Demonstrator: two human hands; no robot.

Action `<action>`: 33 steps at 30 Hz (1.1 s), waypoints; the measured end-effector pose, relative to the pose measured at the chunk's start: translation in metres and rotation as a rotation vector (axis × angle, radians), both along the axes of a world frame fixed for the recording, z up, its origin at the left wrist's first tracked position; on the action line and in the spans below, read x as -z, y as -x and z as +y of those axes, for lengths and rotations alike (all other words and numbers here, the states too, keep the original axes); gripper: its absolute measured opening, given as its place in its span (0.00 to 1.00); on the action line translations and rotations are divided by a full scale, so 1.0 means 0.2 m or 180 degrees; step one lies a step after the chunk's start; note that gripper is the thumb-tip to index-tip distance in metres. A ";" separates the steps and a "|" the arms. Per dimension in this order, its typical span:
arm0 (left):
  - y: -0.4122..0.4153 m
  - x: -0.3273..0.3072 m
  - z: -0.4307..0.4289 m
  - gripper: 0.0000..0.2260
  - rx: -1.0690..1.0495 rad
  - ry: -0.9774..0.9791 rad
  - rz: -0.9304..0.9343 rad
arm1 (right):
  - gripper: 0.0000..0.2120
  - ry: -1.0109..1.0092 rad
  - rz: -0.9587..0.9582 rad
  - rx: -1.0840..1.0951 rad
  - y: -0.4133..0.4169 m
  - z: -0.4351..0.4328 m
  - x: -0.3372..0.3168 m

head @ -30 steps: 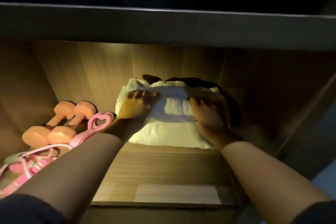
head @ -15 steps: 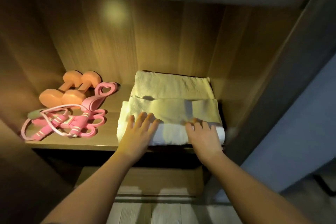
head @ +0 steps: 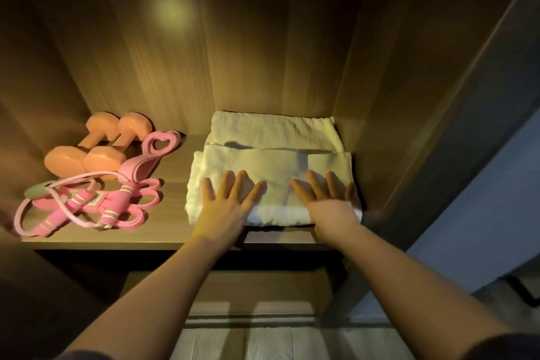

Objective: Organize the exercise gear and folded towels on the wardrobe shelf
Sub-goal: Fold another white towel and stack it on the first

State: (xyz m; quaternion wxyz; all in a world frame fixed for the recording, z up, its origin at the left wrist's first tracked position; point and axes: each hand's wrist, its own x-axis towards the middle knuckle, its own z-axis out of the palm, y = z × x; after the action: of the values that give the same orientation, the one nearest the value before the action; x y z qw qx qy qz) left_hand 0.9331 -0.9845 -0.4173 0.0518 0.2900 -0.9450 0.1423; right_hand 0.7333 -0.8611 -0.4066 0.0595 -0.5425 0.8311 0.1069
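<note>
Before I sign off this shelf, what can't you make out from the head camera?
Head view:
- Front towel near edge: partly covered by the left hand and right hand.
- Pale green item: overlapped by the jump rope, dim, not identifiable.
- Compartment below the shelf: in deep shadow.
- Rear towel layers: hidden behind the front one.

Two orange dumbbells (head: 87, 152) sit far left. One pink jump rope (head: 62, 213) and one pink pull band (head: 145, 162) lie near left. Two folded towels (head: 271, 137) lie right, under one left hand (head: 225, 207) and one right hand (head: 331, 209).

Single head-worn view, looking forward and down, close to wardrobe shelf (head: 163, 238)
</note>
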 end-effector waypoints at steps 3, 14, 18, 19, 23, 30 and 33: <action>0.08 0.04 -0.07 0.37 -0.0114 -0.0033 -0.0165 | 0.52 0.0092 -0.0091 0.0108 0.06 -0.08 0.02; 0.02 -0.07 -0.05 0.29 0.0226 0.0210 0.0015 | 0.52 0.0281 0.0271 -0.0067 0.00 0.01 0.01; -0.04 -0.17 -0.02 0.29 0.0100 0.0044 -0.0034 | 0.42 0.0791 0.0575 -0.0015 -0.09 0.06 -0.03; -0.05 -0.21 0.00 0.29 0.0047 -0.0006 -0.0027 | 0.38 0.0917 0.0585 -0.0043 -0.11 0.07 -0.06; -0.08 -0.48 0.04 0.21 -0.0256 -0.0521 0.0170 | 0.30 0.1306 0.0506 -0.0281 -0.13 0.08 -0.30; -0.04 -0.96 -0.07 0.09 -0.0768 -0.1956 -0.0559 | 0.09 0.0269 -0.1132 -0.0223 -0.09 0.02 -0.86; 0.03 -0.94 -0.10 0.01 -0.0825 -0.2672 -0.1177 | 0.12 -0.0252 -0.1949 0.0193 -0.03 -0.03 -0.86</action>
State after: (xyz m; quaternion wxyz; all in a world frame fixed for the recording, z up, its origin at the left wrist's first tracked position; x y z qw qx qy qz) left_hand 0.9263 -1.0048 -0.2287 -0.2569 0.3711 -0.8702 -0.1973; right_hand 0.7396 -0.8668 -0.2345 0.3314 -0.5218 0.7855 -0.0311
